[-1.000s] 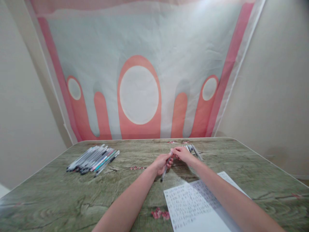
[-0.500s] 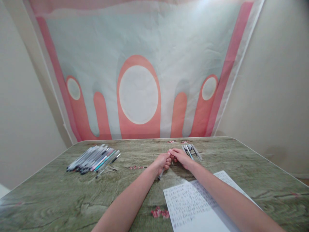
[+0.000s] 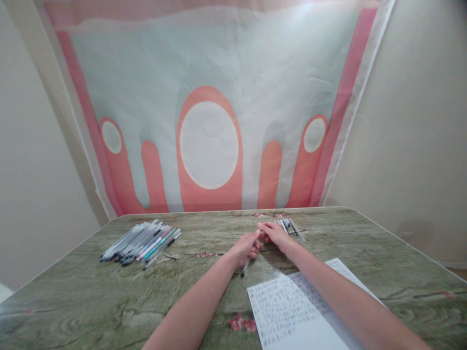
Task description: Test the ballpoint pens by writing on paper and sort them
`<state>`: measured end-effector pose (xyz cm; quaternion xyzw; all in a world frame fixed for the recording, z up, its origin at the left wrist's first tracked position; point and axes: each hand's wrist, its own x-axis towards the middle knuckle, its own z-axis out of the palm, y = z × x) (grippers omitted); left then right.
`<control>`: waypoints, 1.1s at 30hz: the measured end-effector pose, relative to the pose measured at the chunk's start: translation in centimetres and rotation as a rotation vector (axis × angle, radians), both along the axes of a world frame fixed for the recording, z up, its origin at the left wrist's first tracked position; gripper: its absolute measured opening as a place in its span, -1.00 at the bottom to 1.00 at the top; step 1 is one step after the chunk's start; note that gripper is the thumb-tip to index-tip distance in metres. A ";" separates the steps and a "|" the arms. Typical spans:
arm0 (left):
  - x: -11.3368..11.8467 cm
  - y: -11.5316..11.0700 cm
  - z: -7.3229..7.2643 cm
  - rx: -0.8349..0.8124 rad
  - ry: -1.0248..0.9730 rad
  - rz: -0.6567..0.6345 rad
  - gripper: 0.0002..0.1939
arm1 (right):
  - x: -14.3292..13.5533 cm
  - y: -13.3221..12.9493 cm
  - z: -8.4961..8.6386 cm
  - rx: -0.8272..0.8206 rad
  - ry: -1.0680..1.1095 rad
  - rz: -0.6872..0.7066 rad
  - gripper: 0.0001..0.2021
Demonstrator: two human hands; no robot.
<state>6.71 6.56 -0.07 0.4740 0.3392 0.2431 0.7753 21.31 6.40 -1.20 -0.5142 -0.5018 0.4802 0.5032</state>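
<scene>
Over the middle of the table, my left hand [image 3: 248, 249] is closed around a slim pen [image 3: 245, 268], whose dark-tipped near end sticks out below the fist. My right hand [image 3: 274, 236] meets it at the pen's far end, fingers pinched together there; the fingers hide what is at that end. Just beyond my right hand lies a small row of pens [image 3: 297, 231], partly covered by the hand. Off to the left rests a large pile of pens [image 3: 136, 242], mostly clear or grey with dark ends, plus pink and teal ones.
A sheet of paper [image 3: 284, 311] covered in handwriting lies under my right forearm. The wood-patterned table [image 3: 91, 301] has printed pink blossoms. Behind its far edge hangs a coral and pale grey patterned cloth [image 3: 209, 194].
Both hands stay together with only a small shift. More of the pen now shows below my left fist, tilted toward me. The view has moved slightly.
</scene>
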 end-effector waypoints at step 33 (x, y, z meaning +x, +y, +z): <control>0.0 -0.4 -0.3 0.051 0.003 -0.029 -0.83 | 3.7 4.5 0.1 0.031 -1.133 -0.418 -0.80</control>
